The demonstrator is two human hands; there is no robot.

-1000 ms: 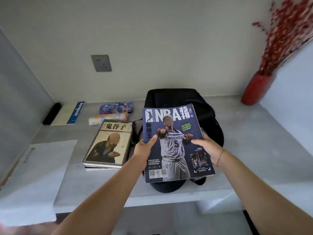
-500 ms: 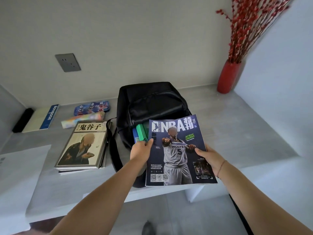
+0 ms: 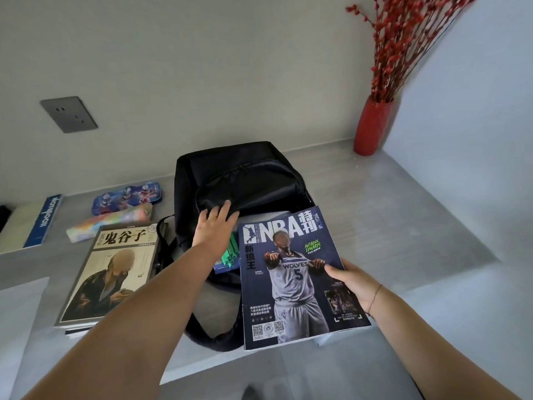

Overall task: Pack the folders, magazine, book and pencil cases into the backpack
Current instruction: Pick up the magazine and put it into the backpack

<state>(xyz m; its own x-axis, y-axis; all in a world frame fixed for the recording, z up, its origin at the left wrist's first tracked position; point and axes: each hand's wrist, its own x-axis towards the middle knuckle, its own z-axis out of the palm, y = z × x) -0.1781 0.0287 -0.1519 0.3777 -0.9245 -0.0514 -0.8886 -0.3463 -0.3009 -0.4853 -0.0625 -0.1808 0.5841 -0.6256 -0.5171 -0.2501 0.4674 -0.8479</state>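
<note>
A black backpack (image 3: 245, 180) lies on the grey shelf with its mouth toward me; green and blue folders (image 3: 229, 256) show inside the opening. My right hand (image 3: 353, 281) grips the right edge of the dark blue NBA magazine (image 3: 291, 281), held flat over the bag's right side. My left hand (image 3: 215, 226) reaches forward with straight fingers touching the bag's upper flap. A book with a beige cover (image 3: 114, 269) lies left of the bag. Behind it are a rainbow pencil case (image 3: 109, 222) and a blue printed pencil case (image 3: 127, 196).
A notebook with a blue spine (image 3: 43, 220) lies at far left. A red vase (image 3: 373, 125) with red branches stands at the back right corner. A wall socket (image 3: 69, 114) is on the back wall. White paper (image 3: 17, 321) lies at the left front.
My left hand let go of the magazine and moved forward to the backpack's flap. The right hand alone now holds the magazine, shifted slightly right.
</note>
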